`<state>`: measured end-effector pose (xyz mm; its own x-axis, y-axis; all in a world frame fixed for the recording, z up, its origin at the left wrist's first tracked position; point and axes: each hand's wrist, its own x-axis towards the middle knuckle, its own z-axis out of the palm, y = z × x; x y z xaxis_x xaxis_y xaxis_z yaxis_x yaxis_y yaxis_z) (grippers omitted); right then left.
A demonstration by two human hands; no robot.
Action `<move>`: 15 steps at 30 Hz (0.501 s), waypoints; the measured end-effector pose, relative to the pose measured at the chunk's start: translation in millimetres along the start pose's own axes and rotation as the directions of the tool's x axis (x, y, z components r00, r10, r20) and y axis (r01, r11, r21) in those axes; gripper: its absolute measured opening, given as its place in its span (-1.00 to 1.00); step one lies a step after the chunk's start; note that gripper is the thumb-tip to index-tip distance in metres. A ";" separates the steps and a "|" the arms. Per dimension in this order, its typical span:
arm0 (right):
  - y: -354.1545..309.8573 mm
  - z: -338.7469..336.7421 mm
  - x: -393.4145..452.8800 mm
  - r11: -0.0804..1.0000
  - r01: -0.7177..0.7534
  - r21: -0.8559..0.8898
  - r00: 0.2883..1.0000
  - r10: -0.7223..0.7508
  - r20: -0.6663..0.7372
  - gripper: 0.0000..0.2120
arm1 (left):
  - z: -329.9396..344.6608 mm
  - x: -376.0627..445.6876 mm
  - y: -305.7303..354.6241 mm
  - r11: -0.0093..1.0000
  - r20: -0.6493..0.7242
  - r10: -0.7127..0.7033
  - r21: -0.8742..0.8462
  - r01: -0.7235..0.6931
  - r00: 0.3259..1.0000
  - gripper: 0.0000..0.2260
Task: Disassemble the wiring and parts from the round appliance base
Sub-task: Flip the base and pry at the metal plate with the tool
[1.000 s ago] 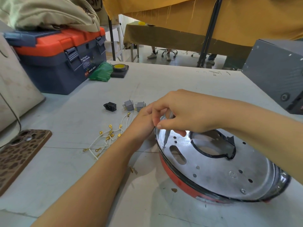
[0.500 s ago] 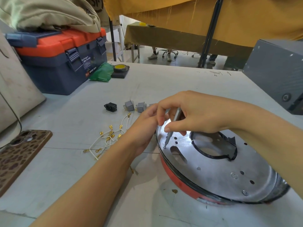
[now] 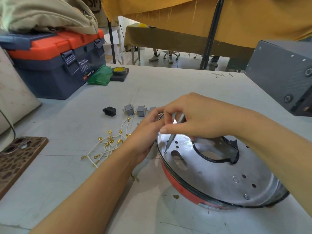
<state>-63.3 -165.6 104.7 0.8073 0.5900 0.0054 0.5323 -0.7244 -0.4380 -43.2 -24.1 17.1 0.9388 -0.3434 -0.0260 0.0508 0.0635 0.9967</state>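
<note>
The round appliance base (image 3: 217,179) lies on the table, a silver metal plate with a red and black rim. My right hand (image 3: 194,119) pinches a thin grey screwdriver (image 3: 173,134) whose tip sits on a screw (image 3: 165,151) near the plate's left edge. My left hand (image 3: 146,132) holds the base's left rim, fingers curled over it. Loose white wires with gold terminals (image 3: 108,144) lie to the left. A black socket (image 3: 109,110) and grey switches (image 3: 135,110) sit behind them.
A blue and orange toolbox (image 3: 55,65) stands at the back left, with a green bag (image 3: 101,75) and a tape roll (image 3: 119,70) beside it. A phone in a brown patterned case (image 3: 18,157) lies at the left edge. A grey box (image 3: 283,73) stands at the right.
The screwdriver shaft has tilted slightly under my right fingers while its tip stays on the same screw. My left hand keeps its hold on the rim.
</note>
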 end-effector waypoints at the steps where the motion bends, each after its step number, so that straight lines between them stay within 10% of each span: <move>1: 0.1 2.0 -0.1 1.000 -0.009 0.023 1.000 0.010 -0.014 -0.78 | 0.4 -0.2 -0.1 1.000 0.009 -0.001 -0.005 0.001 1.000 -0.72; 15: 2.1 -4.1 -4.9 1.000 0.018 0.002 0.999 -0.018 0.049 -0.86 | 1.9 1.0 0.1 1.000 0.009 -0.002 0.029 0.002 1.000 -0.76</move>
<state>-65.1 -171.5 107.4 0.7842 0.6198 -0.0304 0.5462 -0.7128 -0.4400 -42.9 -26.2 17.3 0.9356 -0.3519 -0.0271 0.0423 0.0357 0.9985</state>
